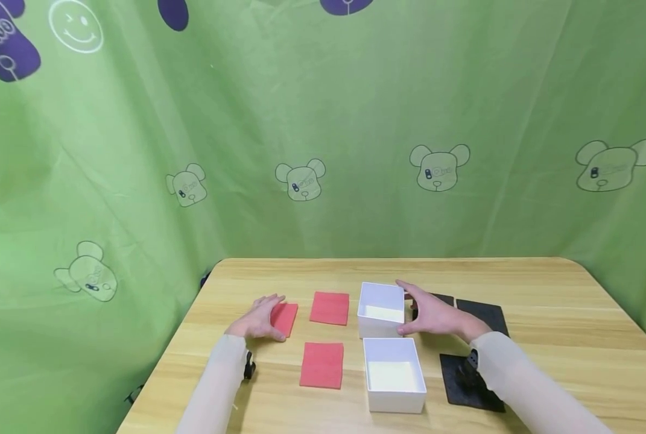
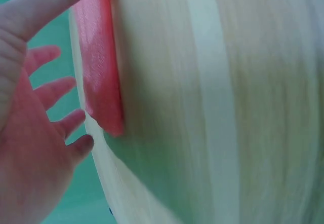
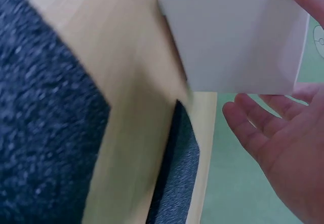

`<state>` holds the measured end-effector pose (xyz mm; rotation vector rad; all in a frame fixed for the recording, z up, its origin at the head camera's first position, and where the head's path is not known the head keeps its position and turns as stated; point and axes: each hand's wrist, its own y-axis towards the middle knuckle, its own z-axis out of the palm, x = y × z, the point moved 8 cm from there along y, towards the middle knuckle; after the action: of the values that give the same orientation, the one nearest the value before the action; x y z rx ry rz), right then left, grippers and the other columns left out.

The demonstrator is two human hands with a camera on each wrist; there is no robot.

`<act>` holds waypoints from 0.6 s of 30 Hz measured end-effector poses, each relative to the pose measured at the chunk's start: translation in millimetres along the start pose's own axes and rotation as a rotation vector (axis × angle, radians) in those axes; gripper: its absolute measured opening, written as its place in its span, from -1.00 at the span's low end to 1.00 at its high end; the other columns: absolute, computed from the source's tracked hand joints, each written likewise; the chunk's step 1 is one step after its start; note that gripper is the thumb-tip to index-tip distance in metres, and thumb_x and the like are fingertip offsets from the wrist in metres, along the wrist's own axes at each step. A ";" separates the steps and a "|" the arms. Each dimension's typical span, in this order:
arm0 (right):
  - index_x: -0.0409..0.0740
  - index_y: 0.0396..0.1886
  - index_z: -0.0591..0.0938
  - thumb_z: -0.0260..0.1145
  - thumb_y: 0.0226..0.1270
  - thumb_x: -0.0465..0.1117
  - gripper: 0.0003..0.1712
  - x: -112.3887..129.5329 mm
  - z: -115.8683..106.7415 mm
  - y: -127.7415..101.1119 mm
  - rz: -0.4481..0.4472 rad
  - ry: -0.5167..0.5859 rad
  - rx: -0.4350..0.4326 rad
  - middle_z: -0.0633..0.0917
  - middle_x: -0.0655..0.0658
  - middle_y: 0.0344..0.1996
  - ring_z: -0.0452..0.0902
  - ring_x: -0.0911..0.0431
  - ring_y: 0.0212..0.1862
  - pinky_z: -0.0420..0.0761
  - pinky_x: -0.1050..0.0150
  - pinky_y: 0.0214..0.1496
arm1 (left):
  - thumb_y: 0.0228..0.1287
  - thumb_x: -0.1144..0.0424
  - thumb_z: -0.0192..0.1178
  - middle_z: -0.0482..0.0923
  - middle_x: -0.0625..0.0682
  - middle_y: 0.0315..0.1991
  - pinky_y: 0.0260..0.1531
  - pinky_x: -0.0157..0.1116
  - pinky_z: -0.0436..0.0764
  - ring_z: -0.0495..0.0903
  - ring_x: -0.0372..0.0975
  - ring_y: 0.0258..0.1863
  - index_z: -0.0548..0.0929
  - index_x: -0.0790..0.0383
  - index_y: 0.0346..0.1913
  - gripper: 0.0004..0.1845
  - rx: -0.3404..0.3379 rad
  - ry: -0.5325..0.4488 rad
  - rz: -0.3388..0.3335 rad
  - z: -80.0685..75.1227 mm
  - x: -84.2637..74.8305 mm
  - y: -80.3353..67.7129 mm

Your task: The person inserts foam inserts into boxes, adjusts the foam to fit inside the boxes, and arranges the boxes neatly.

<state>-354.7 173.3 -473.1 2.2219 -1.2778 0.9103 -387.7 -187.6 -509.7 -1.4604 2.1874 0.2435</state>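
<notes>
My left hand [image 1: 263,318] lies flat with straight fingers over the left edge of a red foam pad [image 1: 287,318]. In the left wrist view the left hand [image 2: 35,127] is spread open beside that red pad [image 2: 101,67]. My right hand [image 1: 428,312] is open against the right wall of the far white box [image 1: 381,308], index finger by its far corner and thumb by its near corner. The right wrist view shows the right hand [image 3: 283,133] relaxed and open beside the white box [image 3: 235,36], with a gap at the fingers.
A second white box [image 1: 394,375] stands just in front of the first. Two more red pads [image 1: 330,307] [image 1: 322,364] lie left of the boxes. Black pads [image 1: 482,314] [image 1: 466,386] lie to the right, partly under my right arm. Green cloth surrounds the wooden table [image 1: 561,313].
</notes>
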 end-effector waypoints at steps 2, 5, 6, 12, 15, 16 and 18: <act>-0.33 0.47 -0.08 0.55 -0.09 0.07 0.33 -3.2 1.2 0.4 0.013 0.021 0.000 0.24 -0.40 0.31 0.26 -0.28 0.24 0.37 -0.18 0.20 | -0.21 0.09 0.54 0.01 0.22 0.44 0.24 0.27 0.06 -0.09 0.18 0.40 0.19 0.20 0.43 0.08 0.004 0.026 -0.013 0.1 2.3 0.1; -0.37 0.46 -0.10 0.55 -0.08 0.05 0.34 -6.4 2.6 1.4 0.011 0.033 -0.002 0.24 -0.42 0.30 0.27 -0.29 0.24 0.37 -0.18 0.20 | -0.21 0.05 0.54 0.07 0.19 0.43 0.25 0.25 0.09 -0.06 0.16 0.39 0.21 0.21 0.42 0.07 0.005 0.049 -0.025 0.5 5.6 1.1; -0.36 0.46 -0.10 0.56 -0.09 0.04 0.34 -7.4 2.7 1.6 0.018 0.045 -0.005 0.25 -0.41 0.30 0.27 -0.29 0.24 0.38 -0.17 0.20 | -0.21 0.03 0.54 0.09 0.18 0.42 0.25 0.23 0.11 -0.04 0.15 0.39 0.21 0.21 0.42 0.07 0.003 0.053 -0.031 0.6 6.7 1.4; -0.33 0.44 -0.05 0.56 -0.09 0.06 0.30 -13.2 2.9 1.6 0.039 0.071 -0.014 0.29 -0.39 0.27 0.26 -0.28 0.24 0.38 -0.16 0.20 | -0.23 -0.06 0.53 0.16 0.17 0.38 0.22 0.18 0.23 0.08 0.09 0.35 0.22 0.21 0.42 0.10 -0.003 0.071 -0.041 0.6 9.7 2.9; -0.34 0.42 -0.04 0.55 -0.09 0.05 0.28 -14.0 3.9 1.8 0.037 0.084 -0.007 0.29 -0.41 0.25 0.25 -0.32 0.24 0.37 -0.17 0.20 | -0.24 0.00 0.55 0.15 0.18 0.39 0.23 0.15 0.23 0.08 0.08 0.35 0.21 0.23 0.42 0.11 0.014 0.059 -0.036 0.3 9.4 2.3; -0.35 0.41 -0.04 0.55 -0.08 0.05 0.27 -13.9 4.1 2.0 0.033 0.085 -0.004 0.29 -0.43 0.25 0.25 -0.33 0.23 0.37 -0.18 0.20 | -0.24 0.02 0.56 0.14 0.17 0.39 0.25 0.13 0.23 0.08 0.07 0.36 0.20 0.22 0.42 0.11 0.022 0.057 -0.040 0.4 9.7 2.0; -0.33 0.41 -0.03 0.56 -0.10 0.05 0.27 -14.6 4.3 2.0 0.049 0.098 -0.005 0.29 -0.42 0.24 0.25 -0.34 0.23 0.37 -0.17 0.21 | -0.24 0.06 0.56 0.15 0.18 0.38 0.24 0.11 0.25 0.10 0.06 0.34 0.20 0.23 0.42 0.10 0.029 0.058 -0.040 0.2 9.6 1.9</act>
<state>-360.3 178.3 -486.5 2.1233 -1.2925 1.0204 -392.3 -194.6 -514.9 -1.5118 2.1957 0.1566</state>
